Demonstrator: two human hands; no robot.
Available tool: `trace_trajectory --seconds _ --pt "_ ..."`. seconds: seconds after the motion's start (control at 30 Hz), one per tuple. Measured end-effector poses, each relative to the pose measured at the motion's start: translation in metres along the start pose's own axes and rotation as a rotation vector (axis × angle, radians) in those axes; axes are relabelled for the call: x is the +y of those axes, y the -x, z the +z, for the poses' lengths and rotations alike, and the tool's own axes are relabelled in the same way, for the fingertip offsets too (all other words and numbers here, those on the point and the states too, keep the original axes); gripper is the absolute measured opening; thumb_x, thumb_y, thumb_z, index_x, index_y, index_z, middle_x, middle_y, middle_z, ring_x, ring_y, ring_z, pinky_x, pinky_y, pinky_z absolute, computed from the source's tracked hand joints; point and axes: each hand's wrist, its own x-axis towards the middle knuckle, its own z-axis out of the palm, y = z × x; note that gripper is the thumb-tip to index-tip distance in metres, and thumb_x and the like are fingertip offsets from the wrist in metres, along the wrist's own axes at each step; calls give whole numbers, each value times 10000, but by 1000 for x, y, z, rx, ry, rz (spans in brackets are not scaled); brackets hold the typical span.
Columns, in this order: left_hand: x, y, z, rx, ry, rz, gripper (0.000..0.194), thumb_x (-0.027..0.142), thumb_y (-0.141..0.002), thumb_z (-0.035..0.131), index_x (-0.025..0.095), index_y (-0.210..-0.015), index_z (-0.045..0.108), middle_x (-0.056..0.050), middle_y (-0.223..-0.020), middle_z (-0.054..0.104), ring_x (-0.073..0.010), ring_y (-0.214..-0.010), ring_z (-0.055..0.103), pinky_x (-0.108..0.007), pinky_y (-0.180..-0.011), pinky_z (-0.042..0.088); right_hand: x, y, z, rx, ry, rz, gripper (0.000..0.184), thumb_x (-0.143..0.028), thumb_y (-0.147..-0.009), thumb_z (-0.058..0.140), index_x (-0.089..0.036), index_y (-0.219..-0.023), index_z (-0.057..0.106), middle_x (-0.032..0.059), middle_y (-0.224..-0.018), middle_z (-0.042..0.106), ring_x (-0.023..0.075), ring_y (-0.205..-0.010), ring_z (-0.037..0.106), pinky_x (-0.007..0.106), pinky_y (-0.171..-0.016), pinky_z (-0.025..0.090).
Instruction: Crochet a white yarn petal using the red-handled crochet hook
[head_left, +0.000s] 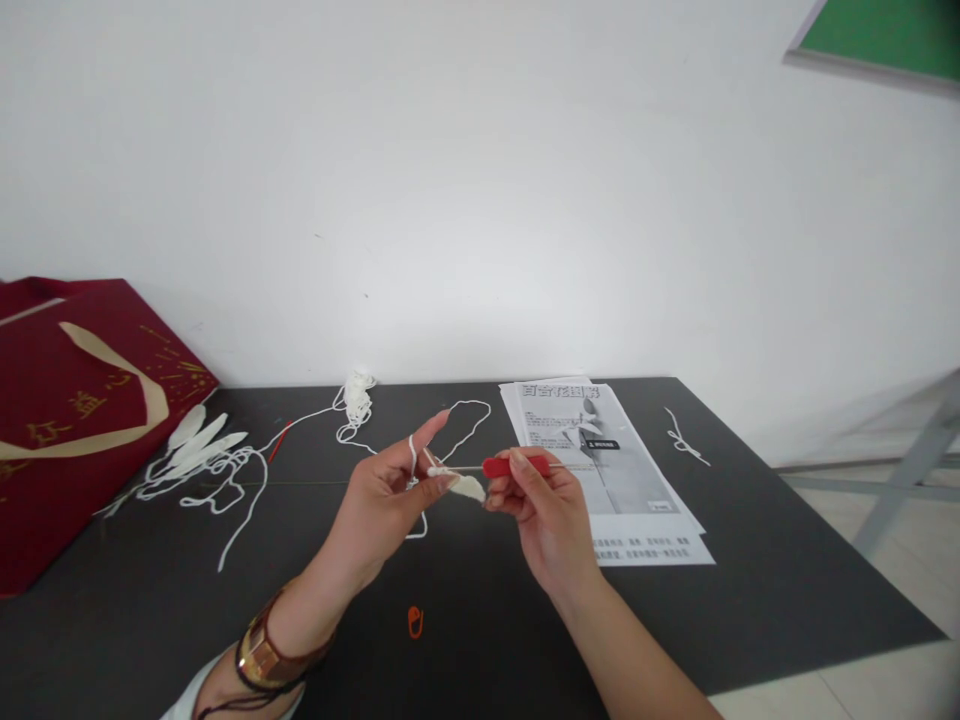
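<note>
Between thumb and fingers, my left hand [390, 490] pinches a small white crochet piece [469, 488]. White yarn [412, 455] loops round its raised index finger and trails off across the table behind. My right hand [544, 500] grips a crochet hook by its red handle [517, 466]. The hook's thin metal shaft [469, 468] points left, its tip at the upper edge of the crochet piece by my left fingers. Whether a loop sits on the hook is too small to tell. On the table below my hands lies an orange stitch marker [415, 622].
At left, a dark red gift bag [90, 400] with a cream ribbon stands beside several white crocheted petals [202, 445] with loose yarn tails. A yarn bundle [358, 398] lies near the wall. Printed sheets [637, 480] lie right of centre, and a knotted white yarn piece [682, 440] beyond them.
</note>
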Motion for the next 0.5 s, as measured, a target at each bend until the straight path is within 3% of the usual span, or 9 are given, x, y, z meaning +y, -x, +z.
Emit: trace_trajectory --seconds 0.17,0.33,0.43,0.5 --pt "-13 5 12 168 126 44 405 201 -669 821 214 -1064 731 8 -687 689 -163 -669 627 -292 -704 488 4 -2 0 19 -26 17 219 -346 -761 774 -154 -836 699 11 -640 727 106 -527 656 211 -541 588" --pt "-21 10 19 230 164 51 677 191 -677 816 245 -1312 590 39 -696 700 -169 -736 665 -319 -790 507 5 0 1 -8 67 -36 190 -337 -802 737 -156 -846 698 17 -650 732 119 -529 669 221 -542 589" --pt "-22 11 21 240 224 0 675 162 -645 835 238 -1281 621 49 -674 692 -142 -688 653 -289 -762 509 6 5 0 -32 286 -219 134 -298 -856 676 -169 -865 713 22 -695 736 138 -563 687 250 -559 604" --pt "-20 10 21 218 339 -83 664 142 -641 837 241 -1265 632 66 -635 676 -109 -630 634 -258 -729 504 8 9 -2 -84 521 -472 112 -219 -885 626 -193 -939 720 40 -787 751 158 -639 710 276 -612 615"
